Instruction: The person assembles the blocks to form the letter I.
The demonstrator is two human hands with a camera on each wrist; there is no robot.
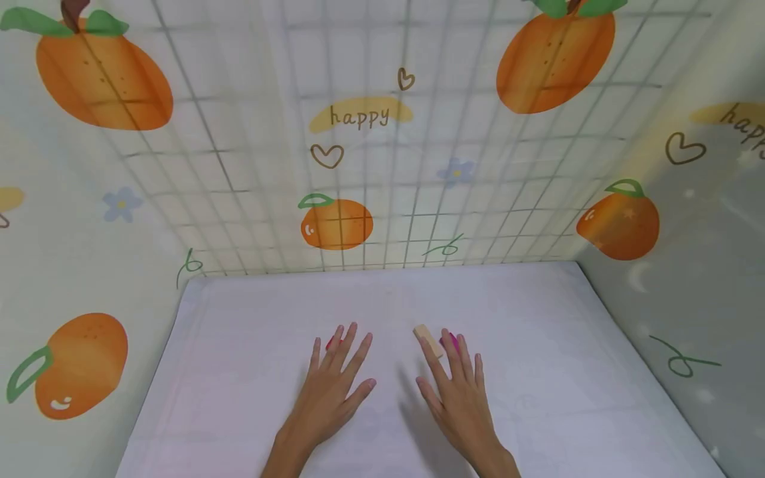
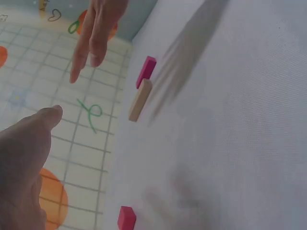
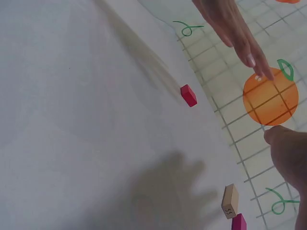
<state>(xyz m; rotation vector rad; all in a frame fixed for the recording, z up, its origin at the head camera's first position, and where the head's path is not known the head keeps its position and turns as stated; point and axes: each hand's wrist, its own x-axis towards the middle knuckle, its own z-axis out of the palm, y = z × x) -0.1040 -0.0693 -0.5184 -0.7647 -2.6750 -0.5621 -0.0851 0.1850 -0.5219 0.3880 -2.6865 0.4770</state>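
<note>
Both hands hover over a white table with fingers spread, holding nothing. Beneath the fingers of my left hand [image 1: 331, 388] lies a small red block [image 3: 189, 96], mostly covered in the head view. My right hand [image 1: 460, 401] hangs above a plain wooden block [image 1: 427, 340] and a magenta block [image 1: 451, 342], which its fingers partly hide. In the left wrist view the wooden block [image 2: 140, 100] and the magenta block [image 2: 146, 72] lie end to end, close together. Dark marks like digits show on the wooden block's end [image 3: 229, 211] in the right wrist view.
The white tabletop [image 1: 382, 299] reaches back to a curtain [image 1: 382, 186] printed with oranges, hearts and grid lines. Similar printed cloth stands along the left [image 1: 60, 265] and right [image 1: 705, 292] sides. The hands cast shadows on the table.
</note>
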